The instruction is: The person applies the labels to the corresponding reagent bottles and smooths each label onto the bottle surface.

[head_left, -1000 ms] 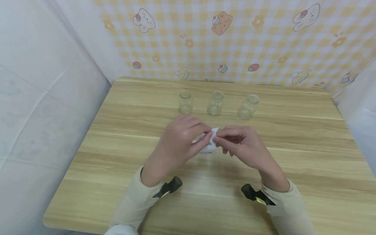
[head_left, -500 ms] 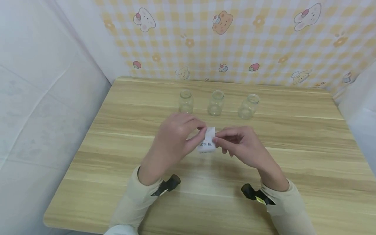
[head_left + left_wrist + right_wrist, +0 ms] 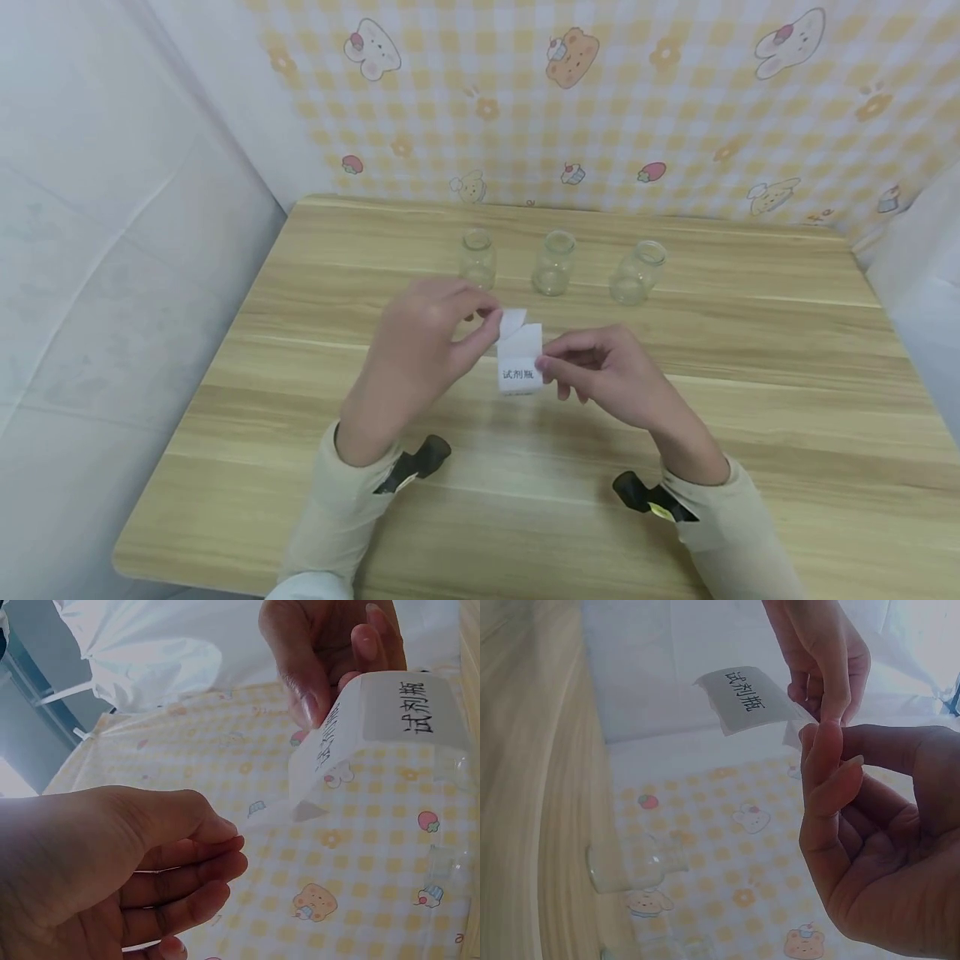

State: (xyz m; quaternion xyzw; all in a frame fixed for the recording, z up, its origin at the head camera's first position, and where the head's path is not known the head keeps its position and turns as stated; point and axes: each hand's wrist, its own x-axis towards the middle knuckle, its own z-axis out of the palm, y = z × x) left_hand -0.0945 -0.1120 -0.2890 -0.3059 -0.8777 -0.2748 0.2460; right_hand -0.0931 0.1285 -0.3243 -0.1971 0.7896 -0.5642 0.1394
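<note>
Left hand (image 3: 431, 346), right hand (image 3: 609, 375) pinch label strip (image 3: 519, 364); three glass jars (image 3: 553, 271) beyond, on wooden table (image 3: 262, 400).

So the flat wooden table (image 3: 525, 492) is honey-tan with browner streaks. White rectangular paper label (image 3: 520, 360) above it, black characters (image 3: 517, 375). Behind it, yellow-and-white gingham fabric (image 3: 450, 50) with orange flowers (image 3: 665, 52) and red strawberries (image 3: 652, 172). Colourless round glass jars (image 3: 553, 268) on it, beige fabric sleeves (image 3: 727, 525) over it.

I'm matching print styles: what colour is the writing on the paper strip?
Black writing on a white paper strip, clearest in the left wrist view.
</note>
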